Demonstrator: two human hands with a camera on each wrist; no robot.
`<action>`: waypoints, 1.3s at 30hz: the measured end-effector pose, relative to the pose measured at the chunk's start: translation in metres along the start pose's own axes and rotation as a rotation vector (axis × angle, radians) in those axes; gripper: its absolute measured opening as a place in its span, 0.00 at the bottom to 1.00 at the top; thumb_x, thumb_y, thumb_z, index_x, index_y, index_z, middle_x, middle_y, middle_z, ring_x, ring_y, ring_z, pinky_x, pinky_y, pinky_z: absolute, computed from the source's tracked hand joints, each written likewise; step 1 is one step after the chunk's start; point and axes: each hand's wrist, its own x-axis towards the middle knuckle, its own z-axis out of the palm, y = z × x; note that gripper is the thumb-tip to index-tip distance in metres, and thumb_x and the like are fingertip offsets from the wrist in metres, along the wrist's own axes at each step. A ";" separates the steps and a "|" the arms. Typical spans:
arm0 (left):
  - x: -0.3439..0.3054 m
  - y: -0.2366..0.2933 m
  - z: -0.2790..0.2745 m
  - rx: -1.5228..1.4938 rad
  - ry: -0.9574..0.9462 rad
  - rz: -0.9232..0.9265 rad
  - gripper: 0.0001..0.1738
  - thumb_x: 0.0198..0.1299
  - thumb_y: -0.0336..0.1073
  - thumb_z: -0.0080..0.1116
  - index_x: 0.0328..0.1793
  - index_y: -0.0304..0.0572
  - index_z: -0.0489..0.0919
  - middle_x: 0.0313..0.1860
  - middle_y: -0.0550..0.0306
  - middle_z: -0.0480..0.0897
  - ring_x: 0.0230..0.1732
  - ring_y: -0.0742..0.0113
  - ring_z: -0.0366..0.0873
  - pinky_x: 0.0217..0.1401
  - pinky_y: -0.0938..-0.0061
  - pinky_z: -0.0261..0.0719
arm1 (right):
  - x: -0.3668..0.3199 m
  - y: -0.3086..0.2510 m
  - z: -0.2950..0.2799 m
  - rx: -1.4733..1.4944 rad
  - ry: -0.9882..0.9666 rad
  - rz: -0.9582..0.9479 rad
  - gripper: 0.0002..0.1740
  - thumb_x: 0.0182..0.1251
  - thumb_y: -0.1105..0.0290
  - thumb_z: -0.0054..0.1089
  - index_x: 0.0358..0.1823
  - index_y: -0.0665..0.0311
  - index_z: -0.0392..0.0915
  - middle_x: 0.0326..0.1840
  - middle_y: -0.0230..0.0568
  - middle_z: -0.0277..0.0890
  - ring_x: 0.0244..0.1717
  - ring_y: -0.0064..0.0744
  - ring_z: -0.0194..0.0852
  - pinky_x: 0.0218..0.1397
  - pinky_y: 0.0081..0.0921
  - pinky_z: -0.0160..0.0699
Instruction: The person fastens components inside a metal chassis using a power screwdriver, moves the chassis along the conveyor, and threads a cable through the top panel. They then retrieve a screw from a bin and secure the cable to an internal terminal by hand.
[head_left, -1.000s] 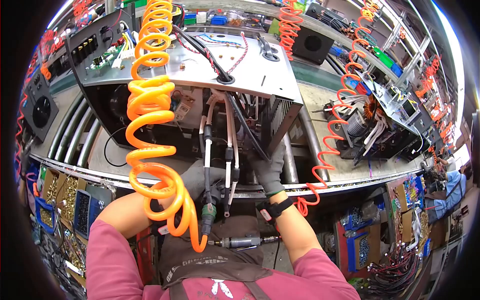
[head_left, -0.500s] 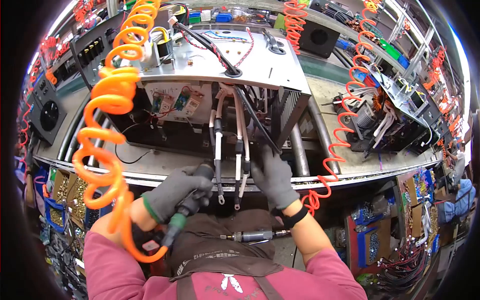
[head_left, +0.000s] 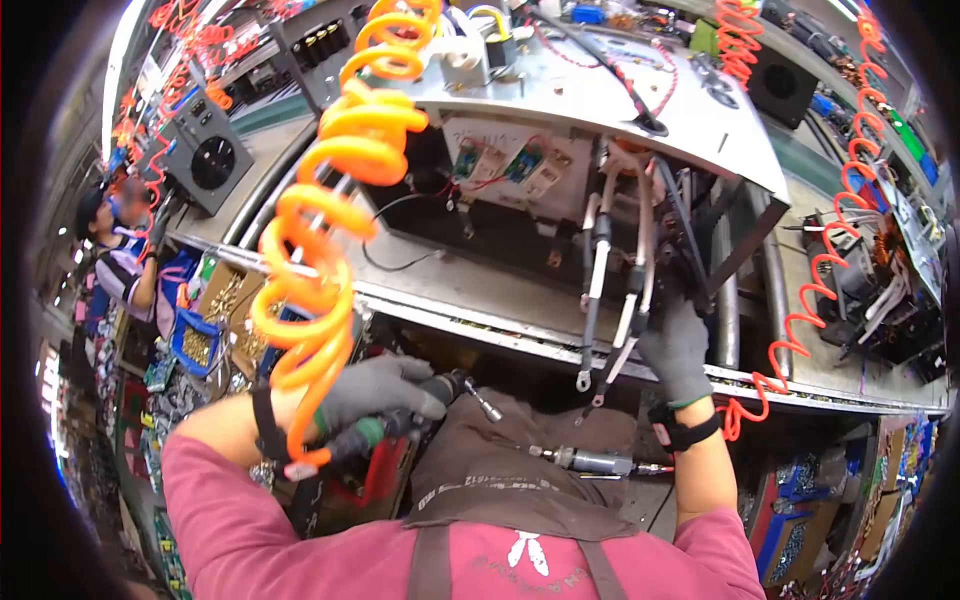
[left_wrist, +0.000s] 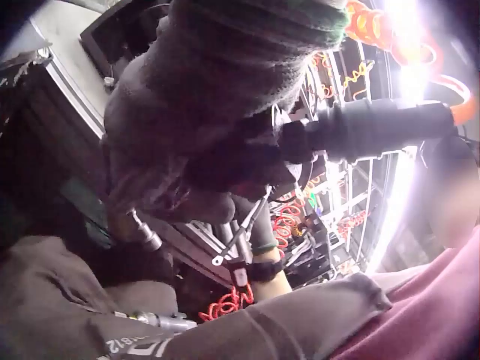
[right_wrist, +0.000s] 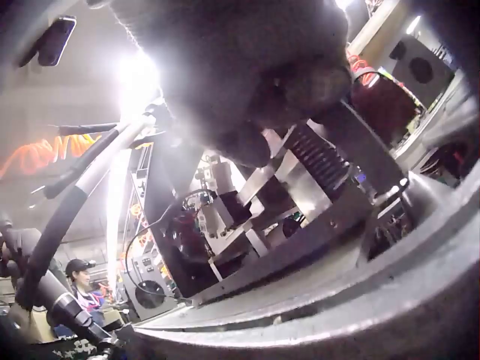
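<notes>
My gloved left hand (head_left: 375, 390) grips an air screwdriver (head_left: 348, 440), its long socket bit (head_left: 485, 402) pointing over my lap. The orange coiled hose (head_left: 320, 310) runs up from its rear end. In the left wrist view the socket (left_wrist: 147, 234) shows below the glove. My gloved right hand (head_left: 675, 350) reaches up at the right front of a metal-topped machine (head_left: 700, 130), beside a black cable (head_left: 675, 215); its fingertips are hidden and I cannot tell whether they hold anything. Several thick cables with ring terminals (head_left: 597, 265) hang from the machine left of that hand.
A second air tool (head_left: 590, 460) lies across my lap. Parts bins (head_left: 195, 340) stand at left and more bins (head_left: 790, 540) at right. Another open machine (head_left: 885, 260) sits on the line at right. A person (head_left: 120, 260) is at the far left. Metal rollers (head_left: 728, 325) show beside the machine.
My left hand has drawn the screwdriver back from the hanging cables, down and left over my lap. The right hand dipped slightly, then rose again at the machine's right front. The head view has turned.
</notes>
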 end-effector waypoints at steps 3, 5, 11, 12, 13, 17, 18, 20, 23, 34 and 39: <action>0.000 0.017 -0.011 0.091 0.016 -0.132 0.39 0.50 0.35 0.66 0.66 0.25 0.62 0.44 0.48 0.79 0.34 0.69 0.81 0.34 0.79 0.80 | -0.006 0.003 -0.004 0.049 -0.038 -0.006 0.44 0.49 0.59 0.66 0.69 0.52 0.58 0.44 0.57 0.75 0.37 0.61 0.77 0.36 0.49 0.79; 0.015 0.014 -0.026 0.320 0.092 -0.140 0.46 0.48 0.35 0.69 0.70 0.24 0.57 0.53 0.41 0.75 0.39 0.66 0.81 0.36 0.77 0.82 | -0.005 -0.002 -0.008 0.045 -0.051 0.017 0.43 0.50 0.60 0.66 0.70 0.51 0.57 0.44 0.57 0.75 0.40 0.61 0.77 0.37 0.50 0.79; 0.040 0.023 -0.050 0.296 0.107 -0.220 0.55 0.42 0.33 0.75 0.70 0.18 0.50 0.54 0.36 0.74 0.42 0.62 0.81 0.40 0.72 0.83 | 0.003 -0.005 -0.005 -0.006 0.021 0.002 0.31 0.57 0.63 0.60 0.65 0.53 0.64 0.47 0.53 0.76 0.42 0.57 0.77 0.36 0.49 0.78; 0.042 0.028 -0.057 0.301 0.104 -0.216 0.55 0.42 0.32 0.75 0.69 0.16 0.50 0.49 0.37 0.77 0.40 0.62 0.81 0.39 0.72 0.82 | 0.002 -0.005 -0.003 -0.019 0.056 -0.007 0.31 0.57 0.63 0.61 0.64 0.53 0.65 0.48 0.53 0.75 0.41 0.57 0.77 0.36 0.49 0.78; 0.044 0.033 -0.061 0.308 0.099 -0.186 0.54 0.42 0.32 0.74 0.69 0.16 0.51 0.45 0.39 0.78 0.38 0.62 0.81 0.37 0.74 0.81 | 0.000 -0.005 -0.003 -0.032 0.091 -0.015 0.31 0.56 0.62 0.61 0.64 0.53 0.66 0.49 0.54 0.75 0.40 0.58 0.77 0.35 0.49 0.78; 0.046 0.058 -0.064 0.430 0.070 -0.261 0.57 0.39 0.37 0.76 0.70 0.20 0.52 0.49 0.38 0.77 0.44 0.59 0.80 0.45 0.71 0.80 | -0.011 -0.023 -0.010 -0.140 -0.125 0.120 0.42 0.53 0.65 0.62 0.71 0.55 0.55 0.62 0.59 0.65 0.33 0.60 0.78 0.32 0.47 0.79; 0.048 0.061 -0.064 0.579 0.097 -0.266 0.58 0.37 0.40 0.76 0.71 0.22 0.52 0.50 0.38 0.77 0.47 0.58 0.79 0.48 0.70 0.79 | -0.014 -0.024 -0.010 -0.206 -0.165 0.105 0.46 0.51 0.67 0.62 0.73 0.57 0.51 0.67 0.58 0.60 0.31 0.59 0.78 0.30 0.45 0.80; 0.059 0.065 -0.070 0.698 0.095 -0.264 0.60 0.35 0.42 0.76 0.71 0.24 0.53 0.53 0.38 0.76 0.50 0.57 0.78 0.50 0.69 0.77 | -0.016 -0.020 -0.005 -0.221 -0.163 0.071 0.47 0.50 0.68 0.63 0.73 0.58 0.50 0.68 0.59 0.59 0.31 0.59 0.78 0.30 0.45 0.80; 0.075 0.065 -0.082 0.811 0.065 -0.237 0.60 0.32 0.45 0.75 0.70 0.26 0.56 0.57 0.38 0.73 0.55 0.55 0.74 0.53 0.70 0.76 | -0.017 -0.015 0.000 -0.209 -0.137 0.024 0.50 0.46 0.70 0.65 0.73 0.61 0.51 0.69 0.61 0.57 0.30 0.59 0.78 0.29 0.43 0.80; 0.105 0.053 -0.115 0.999 -0.076 -0.012 0.54 0.31 0.45 0.75 0.65 0.27 0.63 0.58 0.38 0.72 0.61 0.53 0.71 0.64 0.69 0.68 | -0.021 -0.017 0.008 -0.195 -0.107 0.034 0.29 0.51 0.54 0.68 0.46 0.69 0.71 0.28 0.49 0.77 0.25 0.51 0.79 0.26 0.39 0.78; 0.091 0.060 -0.115 0.872 -0.063 0.014 0.51 0.32 0.47 0.76 0.64 0.29 0.68 0.60 0.44 0.74 0.63 0.57 0.70 0.67 0.69 0.65 | -0.016 -0.024 0.004 -0.282 -0.147 -0.106 0.14 0.46 0.63 0.66 0.32 0.64 0.77 0.28 0.50 0.74 0.27 0.49 0.78 0.26 0.39 0.77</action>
